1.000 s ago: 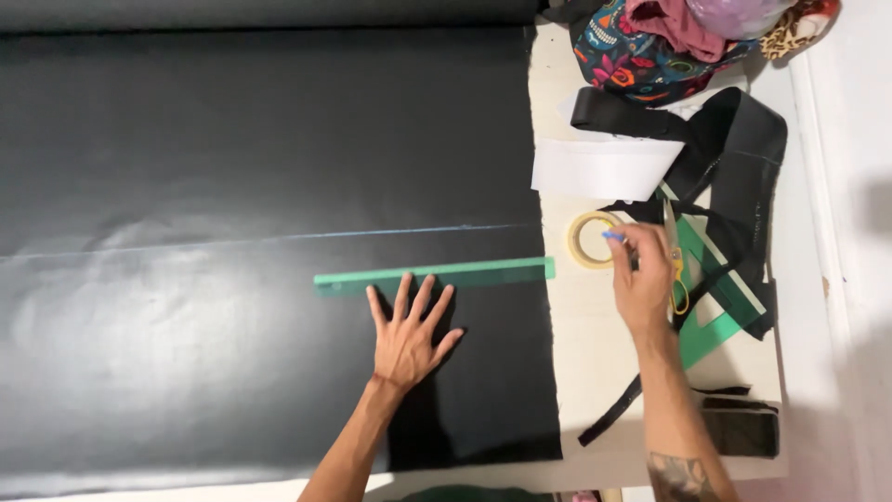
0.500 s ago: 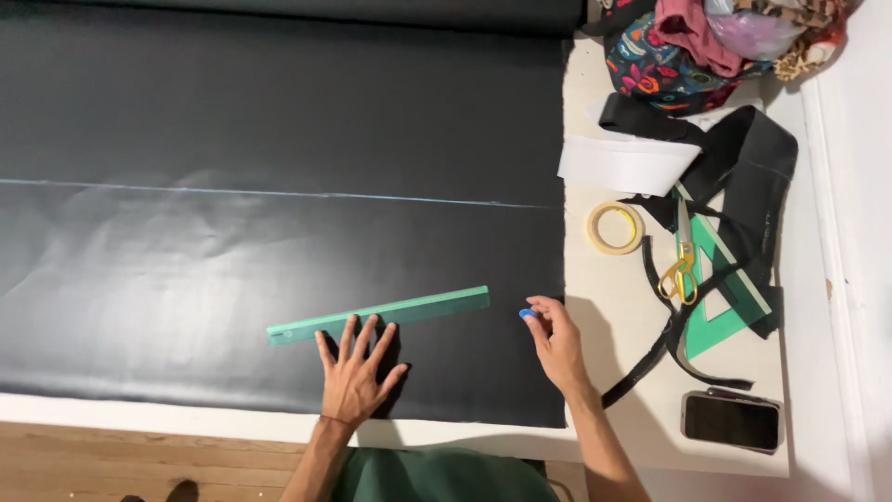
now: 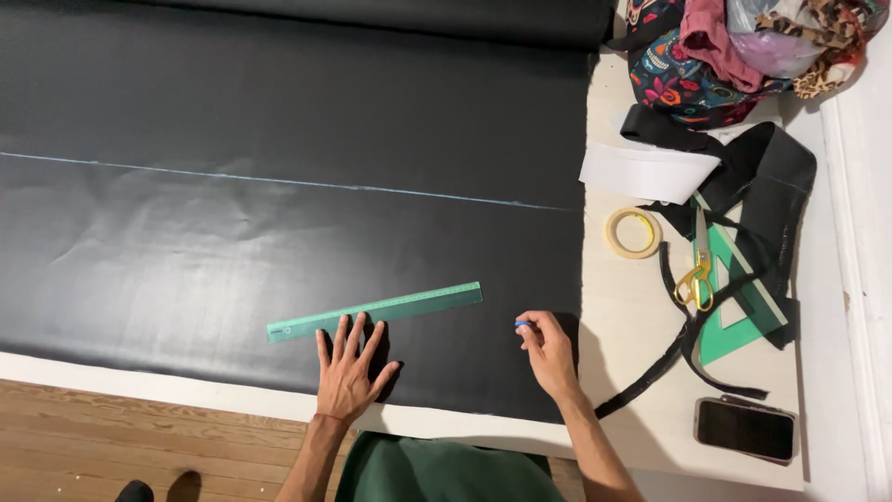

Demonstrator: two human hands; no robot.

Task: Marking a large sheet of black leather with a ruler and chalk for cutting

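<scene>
A large black sheet (image 3: 279,186) covers most of the table, with a thin pale line drawn across it. A long green ruler (image 3: 374,311) lies slanted on the sheet near the front edge. My left hand (image 3: 348,370) rests flat on the sheet, fingers spread, its fingertips touching the ruler's near edge. My right hand (image 3: 548,351) is to the right of the ruler's end, pinching a small blue marking tool (image 3: 522,324) just above the sheet.
On the bare tabletop (image 3: 632,307) at right lie a roll of tape (image 3: 633,232), gold-handled scissors (image 3: 695,279), a green set square (image 3: 739,311), black straps (image 3: 771,186), a phone (image 3: 746,429), white paper (image 3: 646,172) and a pile of colourful fabric (image 3: 725,46). Wooden floor (image 3: 111,446) shows at the lower left.
My right hand came down from the tape roll, holding the blue tool, to the sheet beside the ruler's right end. The ruler and my left hand shifted left and nearer the front edge.
</scene>
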